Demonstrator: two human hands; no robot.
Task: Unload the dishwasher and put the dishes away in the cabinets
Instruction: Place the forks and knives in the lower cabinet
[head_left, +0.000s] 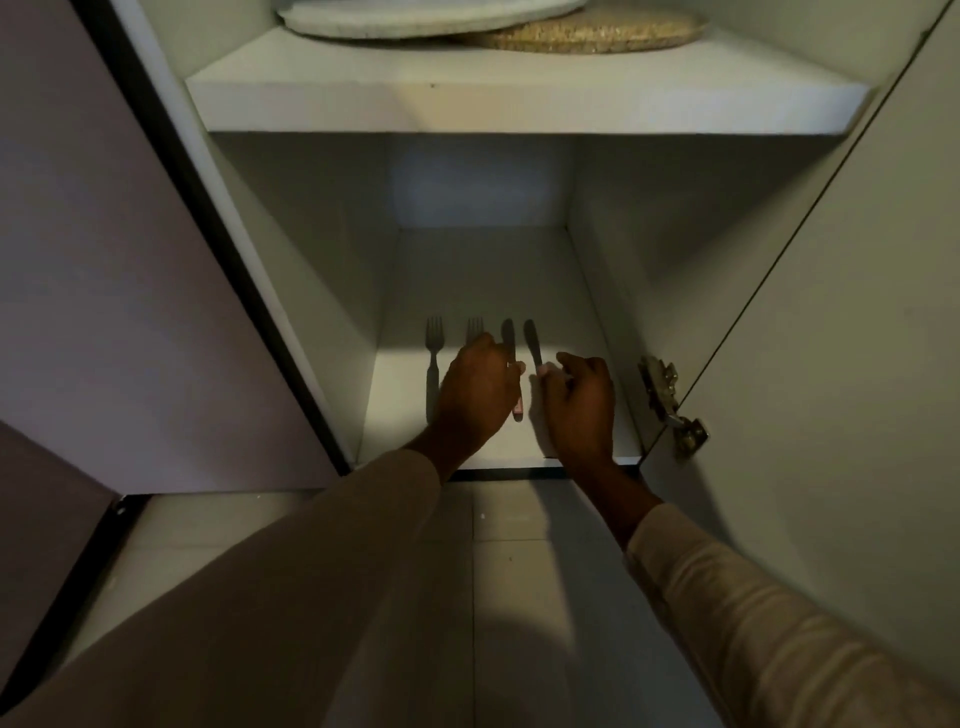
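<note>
Bottom white cabinet shelf (467, 270) has cutlery lying in a row, handles frontward: dark fork (433, 358), second fork (474, 330), pink-handled knife (508, 338), second knife (532, 340). Upper white shelf (519, 104) holds a pale round mat (415, 15) overlapping a straw-coloured woven round mat (597, 34).

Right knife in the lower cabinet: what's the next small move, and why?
Probably release the right knife and withdraw the right hand: its fingertips pinch the handle, and the knife already lies on the bottom shelf, parallel to the left knife and the far-left fork. The left hand's grip is unclear.
</note>
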